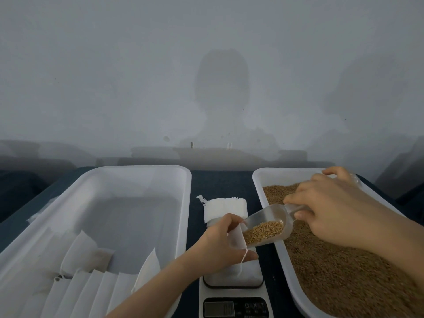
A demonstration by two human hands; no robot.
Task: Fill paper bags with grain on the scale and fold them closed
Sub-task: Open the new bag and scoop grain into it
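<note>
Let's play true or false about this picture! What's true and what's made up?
The right hand holds a clear scoop with grain in it. True.
The left hand is empty. False: it holds a white bag at the scoop's mouth.
The grain bin is right of the scale. True.
The stack of empty bags lies inside a bin. False: it lies on the dark table between the grain bin and the left bin.

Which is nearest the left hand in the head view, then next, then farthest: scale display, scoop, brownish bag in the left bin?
From the left hand:
1. scoop, right beside its thumb, to the right.
2. scale display, below it, toward the person.
3. brownish bag, far to the left, inside the left bin.
</note>
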